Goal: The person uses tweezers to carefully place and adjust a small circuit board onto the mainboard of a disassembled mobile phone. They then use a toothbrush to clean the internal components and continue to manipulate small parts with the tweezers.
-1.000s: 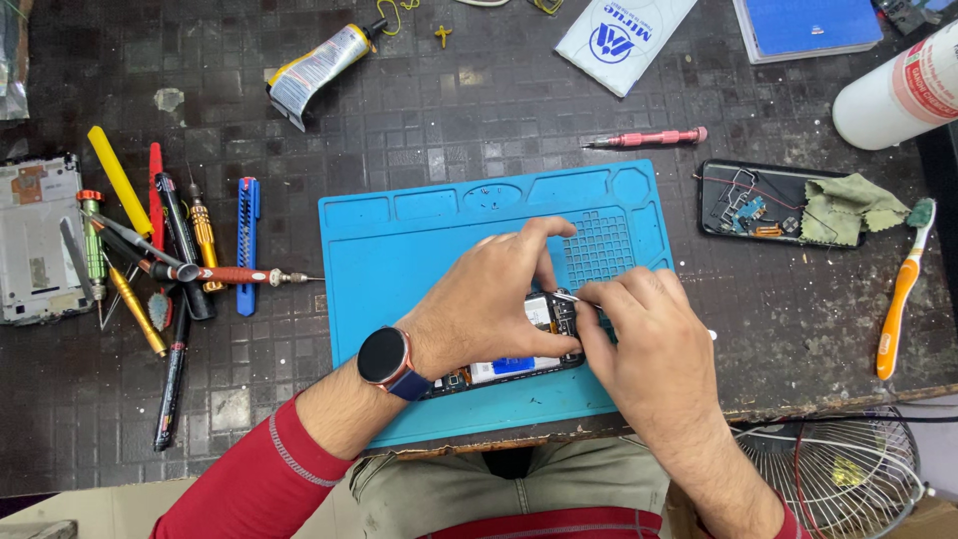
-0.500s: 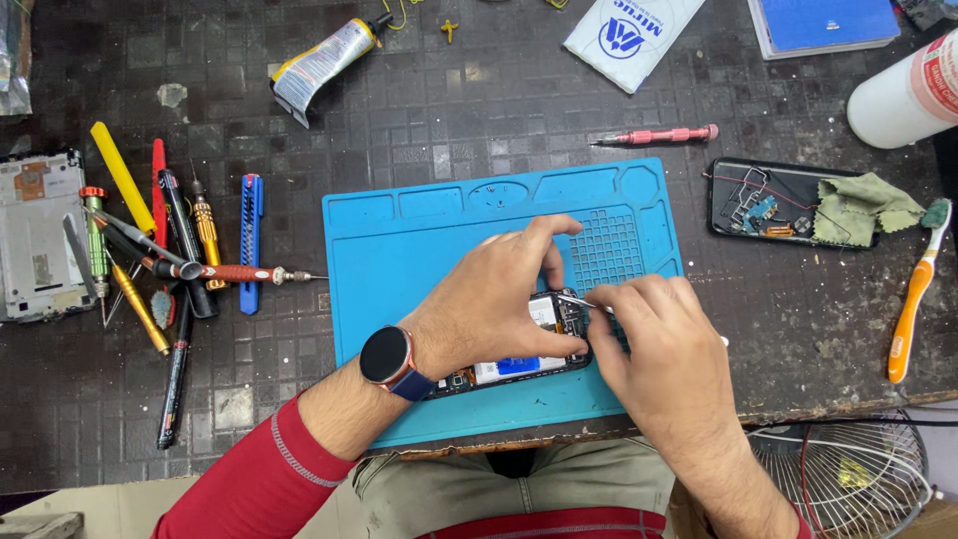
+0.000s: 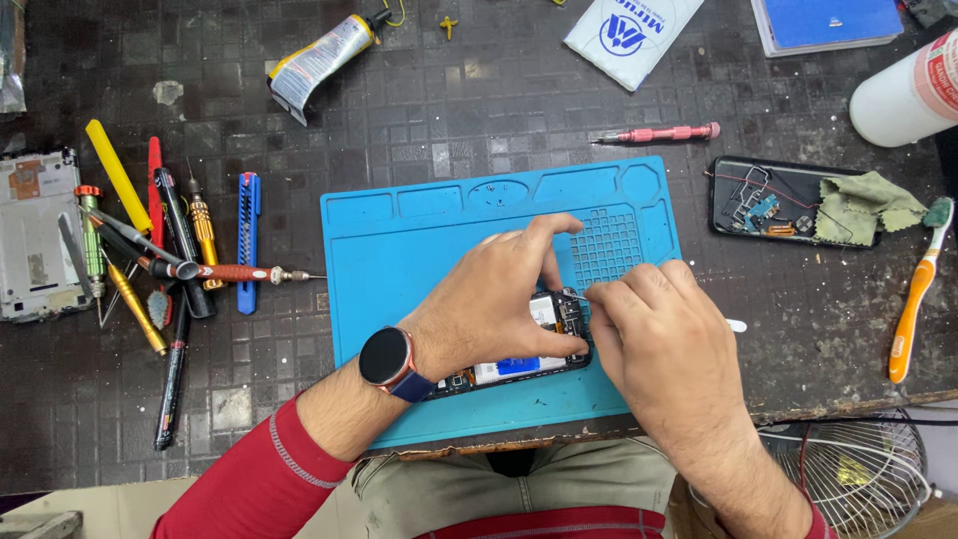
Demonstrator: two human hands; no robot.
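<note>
At the lower middle of the frame, the left hand [image 3: 499,304], a dark watch [image 3: 387,357] on its wrist, lies over an opened phone [image 3: 514,367] and pins it flat, its grip clamped on the phone's upper end with the forefinger stretched toward the mat's grid. The right hand [image 3: 664,344] sits just beside it, fingertips pinched together on a thin tool whose tip touches the phone's exposed upper end; the tool itself is too small to name. The phone lies along the near edge of the blue work mat [image 3: 429,260], as it did half a second ago, and both hands have barely shifted since then. Farther left on the dark tabletop [image 3: 439,120] lies a heap of screwdrivers and pry tools [image 3: 160,250], with a bare phone frame [image 3: 35,235] at the left edge. Right of the mat rest a second opened phone [image 3: 763,200] under a green cloth [image 3: 863,205] and an orange toothbrush [image 3: 913,299]. Beyond the mat lie a pink screwdriver [image 3: 659,133] and a glue tube [image 3: 319,60].
</note>
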